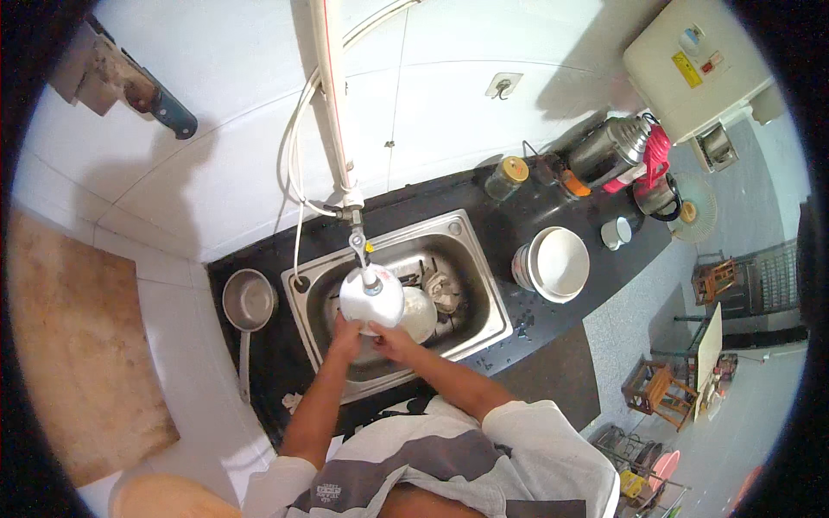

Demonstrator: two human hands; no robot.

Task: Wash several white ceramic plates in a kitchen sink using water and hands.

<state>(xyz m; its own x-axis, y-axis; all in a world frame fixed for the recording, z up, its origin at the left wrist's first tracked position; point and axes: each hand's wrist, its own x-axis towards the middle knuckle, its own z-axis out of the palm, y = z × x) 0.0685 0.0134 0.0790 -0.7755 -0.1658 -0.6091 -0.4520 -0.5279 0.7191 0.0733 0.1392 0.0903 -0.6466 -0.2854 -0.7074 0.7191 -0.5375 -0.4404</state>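
Observation:
Both my hands grip the near rim of a white bowl [370, 311] under the faucet [360, 249], above the stainless steel sink [495, 311]. My left hand [346, 338] is at the bowl's left side, and my right hand [392, 342] is at its lower right, fingers partly hidden by the bowl. Behind it in the basin lies another pale dish [420, 316], partly covered. A crumpled cloth-like thing [443, 290] rests at the basin's right, near some dark slender items too small to name.
Left of the sink sits a metal saucepan [249, 304]. Stacked white bowls [562, 262], a white mug [616, 233] and a lidded glass jar [506, 178] stand rightward on the black counter [511, 243]. A steel thermos [609, 152] is farther back; a cleaver [152, 103] hangs upper left.

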